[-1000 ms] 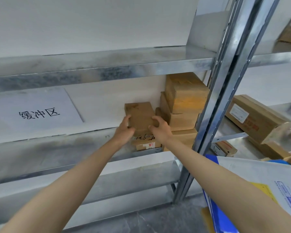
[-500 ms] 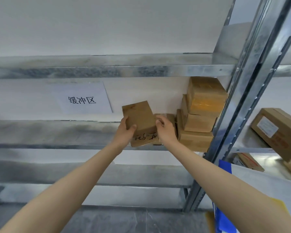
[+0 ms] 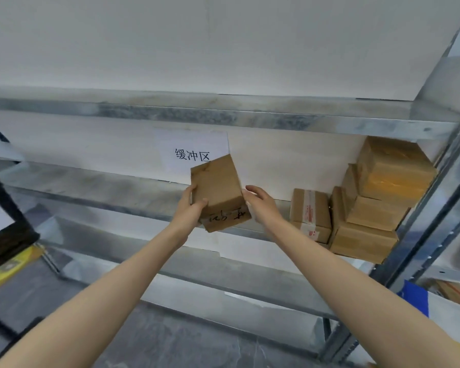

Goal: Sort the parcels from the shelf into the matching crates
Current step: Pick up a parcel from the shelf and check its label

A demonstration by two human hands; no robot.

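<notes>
Before the shelf (image 3: 133, 181), left hand (image 3: 190, 208) grips the parcel (image 3: 218, 192) (scrawl illegible); right hand (image 3: 260, 204) open.

I see a white paper sign (image 3: 194, 155) with three black characters on the back wall (image 3: 223, 43), a blue sheet (image 3: 416, 296) lower right, a yellow item (image 3: 8, 266) and dark frame (image 3: 8, 229) far left

The left hand (image 3: 190, 208) gripped a tilted cardboard parcel (image 3: 218, 192) with handwriting on its front face, the right hand (image 3: 260, 203) open against its right edge, with a taped box (image 3: 310, 211) and stacked boxes (image 3: 377, 197) further right on the metal shelf (image 3: 117, 187).
</notes>
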